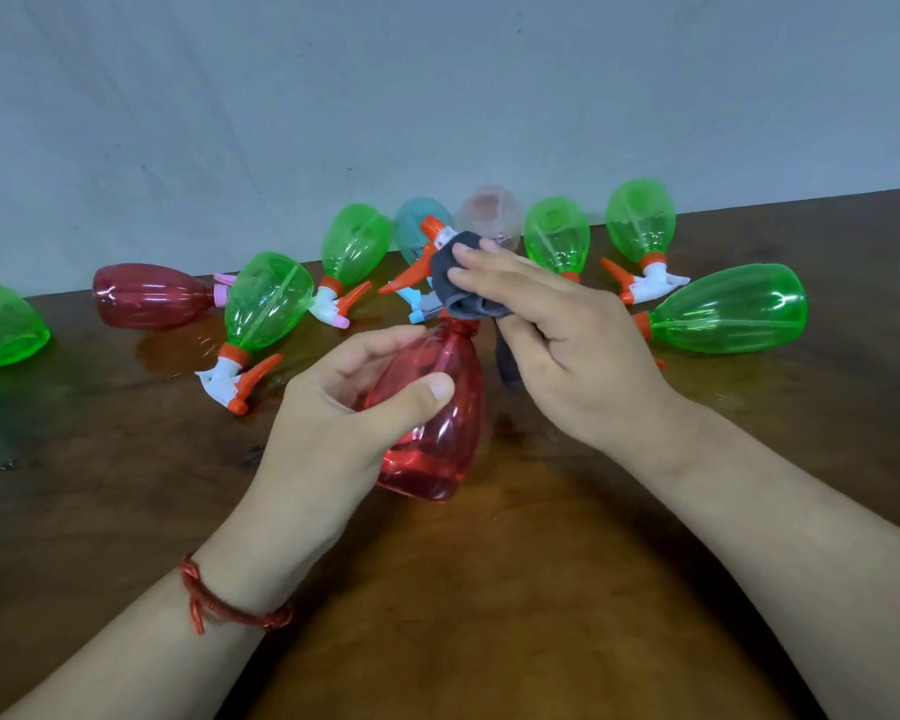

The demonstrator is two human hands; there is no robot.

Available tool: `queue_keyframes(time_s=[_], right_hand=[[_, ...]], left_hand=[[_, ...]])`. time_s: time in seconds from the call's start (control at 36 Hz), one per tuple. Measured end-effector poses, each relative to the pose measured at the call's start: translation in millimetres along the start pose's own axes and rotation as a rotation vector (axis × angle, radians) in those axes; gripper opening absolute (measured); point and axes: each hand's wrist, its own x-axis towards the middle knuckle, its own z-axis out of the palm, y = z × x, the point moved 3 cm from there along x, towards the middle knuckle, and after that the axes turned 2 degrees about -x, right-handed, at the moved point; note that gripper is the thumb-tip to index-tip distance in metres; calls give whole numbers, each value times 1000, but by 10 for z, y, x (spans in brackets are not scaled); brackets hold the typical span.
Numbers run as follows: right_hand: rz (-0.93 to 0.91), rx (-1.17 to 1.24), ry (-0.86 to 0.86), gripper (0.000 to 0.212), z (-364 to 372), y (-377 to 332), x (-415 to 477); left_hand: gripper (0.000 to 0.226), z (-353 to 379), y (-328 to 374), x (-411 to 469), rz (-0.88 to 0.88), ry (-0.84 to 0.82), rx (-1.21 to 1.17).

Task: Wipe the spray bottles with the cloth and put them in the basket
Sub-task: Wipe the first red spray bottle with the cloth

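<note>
Bottles [268,304] along far edge of table [541,589]

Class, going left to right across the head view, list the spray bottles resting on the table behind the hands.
Left-edge green bottle → dark red bottle → near green bottle → green bottle with pink nozzle tip → blue bottle → pale pink bottle → green bottle with hidden trigger → far green bottle → large green bottle on its side.

Nothing to read here. The red spray bottle [432,433] up front and the others lying around are plain plastic, with no label or brand I can make out. The grey cloth [458,285] and wooden table [541,589] have no print either.
</note>
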Motion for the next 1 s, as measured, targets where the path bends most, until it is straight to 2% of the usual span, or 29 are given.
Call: queue_keyframes(time_s=[0.06, 0.11, 0.22, 0.28, 0.44, 0.64, 0.78, 0.86, 1.0], right_hand=[[76, 75, 60, 47, -32, 23, 5], [232, 220, 141, 42, -75, 83, 32], [578, 755, 389, 30, -138, 296, 87], [639, 868, 442, 30, -155, 356, 96], [408, 742, 181, 44, -54, 101, 85], [345, 407, 169, 40, 23, 17, -32], [323, 247, 170, 36, -47, 91, -28], [351, 265, 216, 36, -79, 149, -33], [374, 460, 285, 35, -41, 78, -46]], left_hand=[[60, -27, 4, 4, 12, 3, -8], [59, -42, 7, 3, 20, -10, -8], [53, -35, 26, 11, 41, -59, 30], [52, -28, 26, 12, 45, -83, 31], [54, 9, 15, -18, 52, -138, 52], [50, -92, 78, 5, 96, -61, -70], [58, -166, 72, 46, 85, -35, -98], [57, -106, 58, 41, 81, -58, -78], [50, 18, 2, -15, 60, -177, -22]])
